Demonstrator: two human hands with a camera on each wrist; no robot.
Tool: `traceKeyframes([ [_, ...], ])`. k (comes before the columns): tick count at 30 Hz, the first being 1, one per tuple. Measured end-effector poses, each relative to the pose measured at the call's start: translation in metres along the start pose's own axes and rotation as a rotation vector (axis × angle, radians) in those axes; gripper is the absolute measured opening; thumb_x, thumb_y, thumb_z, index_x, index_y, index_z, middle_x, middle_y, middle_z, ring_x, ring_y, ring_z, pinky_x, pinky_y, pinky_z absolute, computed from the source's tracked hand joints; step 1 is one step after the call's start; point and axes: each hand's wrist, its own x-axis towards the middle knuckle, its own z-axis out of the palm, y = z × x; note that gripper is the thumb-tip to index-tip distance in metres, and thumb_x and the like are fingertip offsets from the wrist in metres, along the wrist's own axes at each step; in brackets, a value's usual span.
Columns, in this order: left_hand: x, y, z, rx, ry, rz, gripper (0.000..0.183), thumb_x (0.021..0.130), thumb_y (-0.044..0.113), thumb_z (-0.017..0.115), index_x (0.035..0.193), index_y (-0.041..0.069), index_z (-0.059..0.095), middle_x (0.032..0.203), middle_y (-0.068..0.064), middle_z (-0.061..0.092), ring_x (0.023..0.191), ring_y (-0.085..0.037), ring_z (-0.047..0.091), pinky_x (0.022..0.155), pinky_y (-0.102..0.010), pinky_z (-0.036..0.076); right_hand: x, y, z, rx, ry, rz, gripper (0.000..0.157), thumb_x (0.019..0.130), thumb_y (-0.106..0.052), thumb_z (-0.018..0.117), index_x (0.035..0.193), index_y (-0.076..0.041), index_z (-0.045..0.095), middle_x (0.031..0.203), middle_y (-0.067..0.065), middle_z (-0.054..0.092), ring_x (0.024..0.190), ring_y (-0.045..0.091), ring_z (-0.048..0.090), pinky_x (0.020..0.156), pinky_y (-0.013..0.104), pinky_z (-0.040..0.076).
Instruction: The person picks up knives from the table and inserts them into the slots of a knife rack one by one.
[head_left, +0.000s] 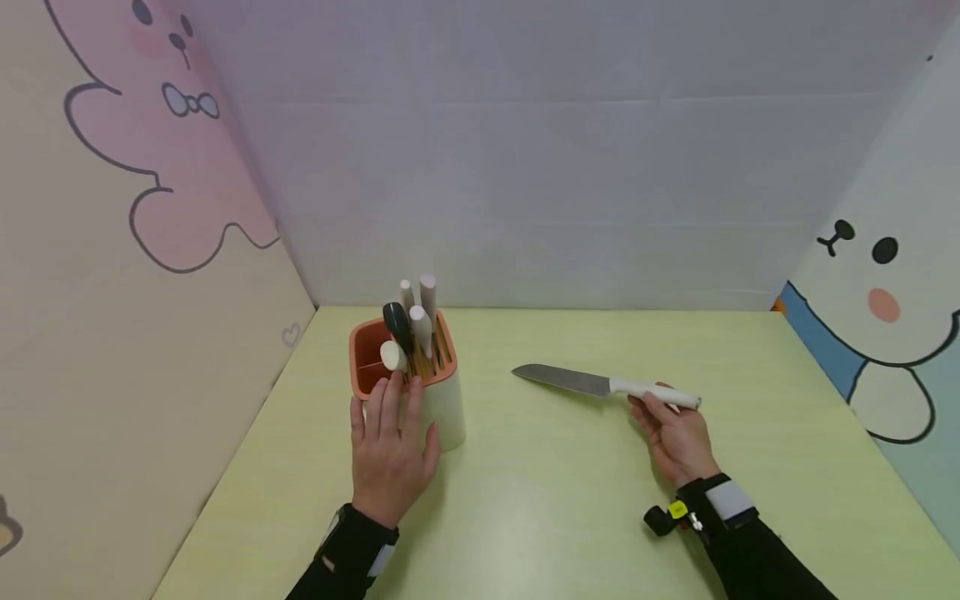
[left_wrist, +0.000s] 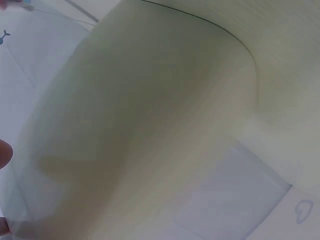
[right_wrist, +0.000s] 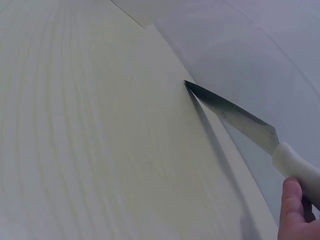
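A kitchen knife (head_left: 570,380) with a grey blade and white handle is pinched at the handle by my right hand (head_left: 678,437). In the right wrist view the knife (right_wrist: 240,122) slants, handle raised, with its tip meeting its shadow at the table. My left hand (head_left: 392,450) lies with straight fingers against the front of a white knife holder (head_left: 447,417) that has an orange inner rim. Several utensils stand in it, with white handles (head_left: 422,329) and a black one (head_left: 397,327). The holder's pale wall (left_wrist: 150,100) fills much of the left wrist view.
A pale yellow-green table (head_left: 525,517) lies under everything. Behind it rises a whitish back wall (head_left: 540,183). Side panels with cartoon animals stand at the left (head_left: 112,333) and right (head_left: 900,333).
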Motion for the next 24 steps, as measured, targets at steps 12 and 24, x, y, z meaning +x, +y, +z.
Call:
traceKeyframes([
  [12, 0.004, 0.0, 0.008, 0.006, 0.033, 0.024, 0.057, 0.084, 0.027, 0.051, 0.136, 0.004, 0.044, 0.135, -0.023, 0.043, 0.116, -0.039, 0.041, 0.102, -0.063, 0.027, -0.004, -0.017, -0.002, 0.004, 0.005, -0.07, 0.028, 0.092, -0.005, 0.055, 0.117, -0.003, 0.042, 0.113, 0.008, 0.056, 0.105, 0.025, 0.059, 0.089, 0.03, 0.048],
  [24, 0.003, 0.004, 0.011, -0.005, 0.031, 0.015, 0.059, 0.083, 0.025, 0.05, 0.137, 0.003, 0.042, 0.137, -0.023, 0.04, 0.119, -0.039, 0.038, 0.103, -0.063, 0.025, -0.012, -0.074, 0.029, -0.197, -0.062, -0.318, 0.042, 0.091, -0.01, 0.058, 0.125, 0.004, 0.038, 0.114, 0.012, 0.053, 0.1, 0.023, 0.062, 0.085, 0.03, 0.049],
])
